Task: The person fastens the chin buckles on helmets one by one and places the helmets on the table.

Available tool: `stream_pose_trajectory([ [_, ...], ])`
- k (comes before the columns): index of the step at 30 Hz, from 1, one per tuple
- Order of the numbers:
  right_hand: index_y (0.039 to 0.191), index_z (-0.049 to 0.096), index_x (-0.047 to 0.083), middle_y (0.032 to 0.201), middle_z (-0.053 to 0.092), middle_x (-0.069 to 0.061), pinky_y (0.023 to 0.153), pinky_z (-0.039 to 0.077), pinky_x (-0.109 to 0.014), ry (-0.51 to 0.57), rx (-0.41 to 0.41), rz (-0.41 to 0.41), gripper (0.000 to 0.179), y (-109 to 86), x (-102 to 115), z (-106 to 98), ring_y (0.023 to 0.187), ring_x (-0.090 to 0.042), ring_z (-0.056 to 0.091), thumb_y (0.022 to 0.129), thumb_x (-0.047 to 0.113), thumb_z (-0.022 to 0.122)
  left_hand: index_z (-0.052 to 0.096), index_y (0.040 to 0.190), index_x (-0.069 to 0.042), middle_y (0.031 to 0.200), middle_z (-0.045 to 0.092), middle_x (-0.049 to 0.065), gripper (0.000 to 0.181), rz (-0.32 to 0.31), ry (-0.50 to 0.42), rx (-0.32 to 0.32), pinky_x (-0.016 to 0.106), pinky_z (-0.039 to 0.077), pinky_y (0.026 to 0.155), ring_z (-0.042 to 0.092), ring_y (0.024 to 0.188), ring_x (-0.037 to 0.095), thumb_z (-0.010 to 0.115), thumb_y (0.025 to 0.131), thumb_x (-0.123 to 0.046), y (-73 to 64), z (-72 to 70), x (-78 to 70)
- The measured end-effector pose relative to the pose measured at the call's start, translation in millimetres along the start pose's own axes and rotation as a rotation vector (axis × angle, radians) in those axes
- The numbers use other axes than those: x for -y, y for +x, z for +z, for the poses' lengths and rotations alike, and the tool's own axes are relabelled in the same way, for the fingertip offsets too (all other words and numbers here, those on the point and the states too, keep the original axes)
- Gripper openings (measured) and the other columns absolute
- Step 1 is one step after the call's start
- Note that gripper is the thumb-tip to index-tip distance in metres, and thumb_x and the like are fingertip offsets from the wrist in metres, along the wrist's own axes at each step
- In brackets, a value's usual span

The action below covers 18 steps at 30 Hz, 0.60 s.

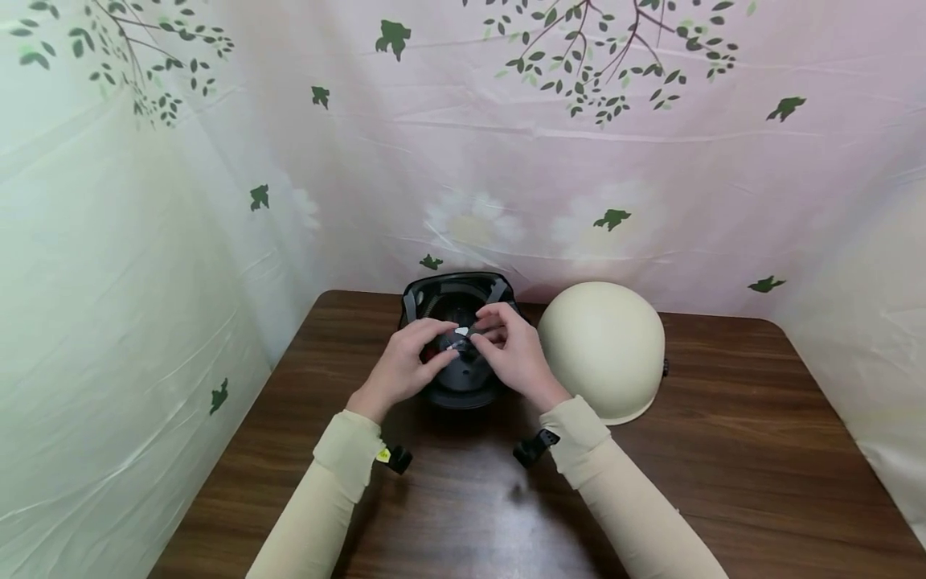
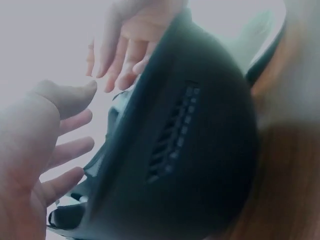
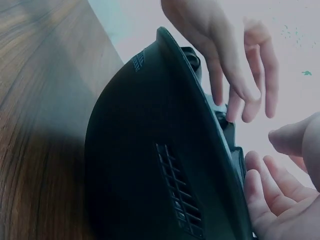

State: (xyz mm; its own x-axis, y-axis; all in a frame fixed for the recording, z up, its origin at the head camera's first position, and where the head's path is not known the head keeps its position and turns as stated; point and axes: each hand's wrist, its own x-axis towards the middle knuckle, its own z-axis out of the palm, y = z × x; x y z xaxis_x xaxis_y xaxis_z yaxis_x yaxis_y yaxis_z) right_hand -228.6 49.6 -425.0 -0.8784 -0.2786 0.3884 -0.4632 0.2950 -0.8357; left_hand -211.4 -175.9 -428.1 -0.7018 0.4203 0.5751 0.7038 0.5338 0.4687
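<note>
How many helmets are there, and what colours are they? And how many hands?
Black helmet, upside down, both hands at it: 1
Cream helmet, dome up, on the table: 1
Hands: 2, the left hand and the right hand
Total: 4 things, 2 helmets and 2 hands

Black helmet liner [image 1: 458, 378] lies upturned on the table's far middle (vent slots along its shell).

A dark wooden counter [image 1: 723, 450] stands in a corner. Pale sheeting [image 1: 506, 161] printed with green leaves and branches hangs behind it.
</note>
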Motion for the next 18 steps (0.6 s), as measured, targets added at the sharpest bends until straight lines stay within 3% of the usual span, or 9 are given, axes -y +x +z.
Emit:
stream_pose_trajectory([
  [4, 0.127, 0.062, 0.004, 0.112, 0.072, -0.015, 0.082, 0.062, -0.04, 0.017, -0.034, -0.009, 0.034, -2.5, -2, -7, 0.094, -0.025, 0.075, 0.096, 0.004, 0.075, 0.07, 0.132, -0.007, 0.127, 0.07, 0.009, 0.041, 0.009, 0.012, -0.02, 0.04, 0.057, 0.101, 0.065, 0.118, 0.023, 0.082, 0.094, -0.015, -6.7, 4.6, -4.2],
  [11, 0.126, 0.063, 0.003, 0.115, 0.071, -0.021, 0.079, 0.056, -0.027, 0.069, -0.092, 0.014, 0.03, -3.2, -3, -20, 0.097, -0.028, 0.073, 0.098, 0.006, 0.073, 0.072, 0.13, -0.008, 0.135, 0.066, 0.01, 0.044, -0.051, 0.152, -0.144, 0.049, 0.047, 0.11, 0.056, 0.128, 0.029, 0.084, 0.091, -0.022, -15.4, 1.7, -0.1],
  [14, 0.125, 0.063, 0.004, 0.12, 0.07, -0.02, 0.079, 0.055, -0.028, 0.059, -0.135, 0.021, 0.03, -3.5, -3, -26, 0.102, -0.029, 0.072, 0.097, 0.007, 0.074, 0.069, 0.136, -0.01, 0.143, 0.061, 0.013, 0.052, -0.094, 0.157, -0.137, 0.055, 0.043, 0.112, 0.051, 0.134, 0.034, 0.085, 0.089, -0.027, -21.1, 0.3, 4.0],
  [18, 0.127, 0.065, 0.003, 0.128, 0.067, -0.015, 0.086, 0.059, -0.042, 0.009, -0.158, 0.007, 0.033, -4.4, -5, -32, 0.112, -0.034, 0.068, 0.097, 0.01, 0.076, 0.063, 0.144, -0.014, 0.152, 0.055, 0.014, 0.063, -0.166, 0.127, -0.097, 0.059, 0.04, 0.114, 0.043, 0.142, 0.035, 0.086, 0.088, -0.033, -30.5, -0.2, 10.3],
])
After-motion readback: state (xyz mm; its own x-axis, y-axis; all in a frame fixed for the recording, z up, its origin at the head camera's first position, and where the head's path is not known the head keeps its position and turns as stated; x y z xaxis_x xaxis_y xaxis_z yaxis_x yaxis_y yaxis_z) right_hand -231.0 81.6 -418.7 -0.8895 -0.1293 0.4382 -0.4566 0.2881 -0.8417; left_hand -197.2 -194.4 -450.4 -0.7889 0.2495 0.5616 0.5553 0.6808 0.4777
